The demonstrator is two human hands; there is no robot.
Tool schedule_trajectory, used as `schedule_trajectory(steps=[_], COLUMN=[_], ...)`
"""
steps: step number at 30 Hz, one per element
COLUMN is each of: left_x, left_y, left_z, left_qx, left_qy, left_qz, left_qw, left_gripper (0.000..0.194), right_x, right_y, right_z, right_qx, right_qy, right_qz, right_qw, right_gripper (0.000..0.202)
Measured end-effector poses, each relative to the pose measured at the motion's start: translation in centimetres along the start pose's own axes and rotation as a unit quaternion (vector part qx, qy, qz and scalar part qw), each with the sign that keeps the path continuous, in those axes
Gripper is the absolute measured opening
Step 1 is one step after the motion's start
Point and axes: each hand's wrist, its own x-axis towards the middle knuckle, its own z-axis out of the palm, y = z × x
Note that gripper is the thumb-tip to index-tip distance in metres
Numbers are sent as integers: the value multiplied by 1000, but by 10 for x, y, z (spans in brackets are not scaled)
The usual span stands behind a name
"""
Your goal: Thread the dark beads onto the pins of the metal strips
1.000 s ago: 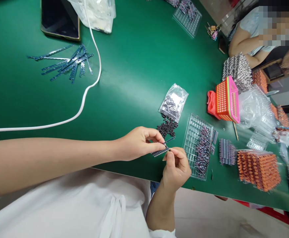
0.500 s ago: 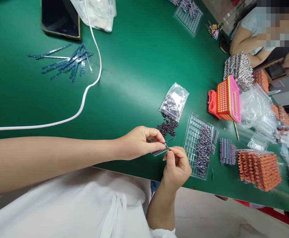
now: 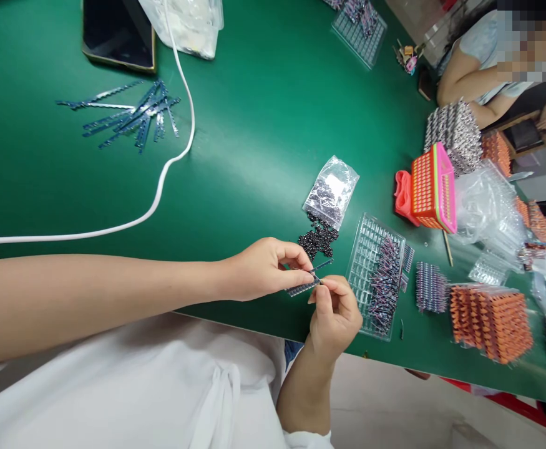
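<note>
My left hand is closed, thumb and fingers pinching a thin dark strip whose end sticks out past the fingertips. Against it, my right hand is closed in a pinch, its fingertips touching the near side of what the left hand holds; the tiny piece between them is too small to name. Under the left fingers shows a grey ridged piece. Just beyond lie loose dark beads beside a clear plastic bag of similar beads. A clear compartment tray holds a heap of thin purplish-dark pieces.
Blue metallic strips lie at the upper left near a phone and a white cable. To the right are a pink-and-orange basket, stacked orange pieces and clear plastic packaging. Another person's arm rests at the far right.
The view has shifted slightly, so the table things sit a little further right. Both hands keep nearly the same pose and hold.
</note>
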Motion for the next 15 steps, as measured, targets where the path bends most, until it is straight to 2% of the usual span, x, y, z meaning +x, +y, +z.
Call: schedule_trajectory(steps=[5, 9, 15], left_x=[1, 1, 0], left_y=[1, 0, 1], left_z=[0, 0, 0], left_qx=[-12, -24, 1], left_qy=[-8, -7, -5], left_qz=[-3, -9, -21], left_qw=[1000, 1000, 1000], left_gripper=[14, 15, 20], right_x=[1, 3, 3], right_y=[-2, 0, 2], right_z=[-5, -6, -7], right_qx=[53, 92, 95], right_qy=[-41, -54, -62], right_qz=[70, 84, 88], right_qw=[995, 991, 990], right_gripper=[5, 4, 7])
